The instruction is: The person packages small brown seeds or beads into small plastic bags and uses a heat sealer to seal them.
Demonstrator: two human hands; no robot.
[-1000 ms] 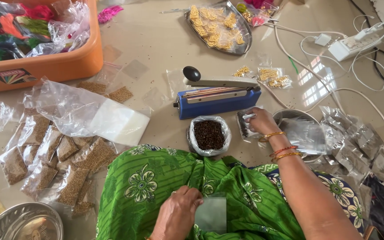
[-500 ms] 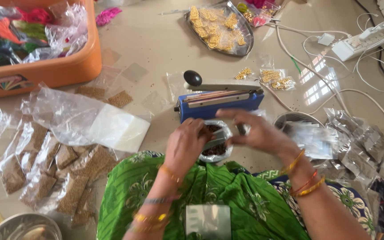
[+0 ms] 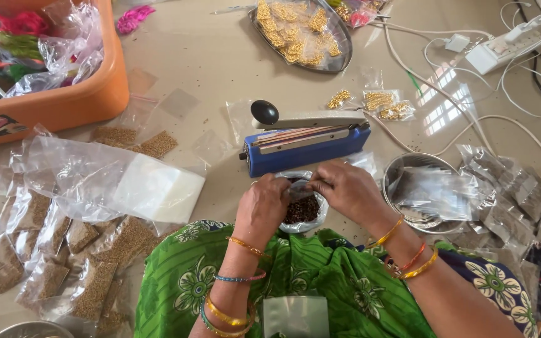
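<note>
At the near edge of the floor, just in front of the blue heat sealer, both hands met over a small bag of dark seeds. The left hand was curled, its fingers closed on the left side of a small clear pouch held above the bag. The right hand pinched the right side of the same pouch between thumb and fingertips. Compared with the frame half a second earlier, the hands sat slightly lower and closer together, and the pouch between them was more plainly visible; one second earlier the left hand had rested on the green cloth over the lap while only the right reached forward.

The bag of dark seeds stood open, touching the front of the sealer, unchanged in position. A steel bowl holding clear pouches lay just right of the hands. Filled packets of light seeds lay toward the left edge, and an orange tub occupied the far left corner. A steel tray stood at the far edge.
</note>
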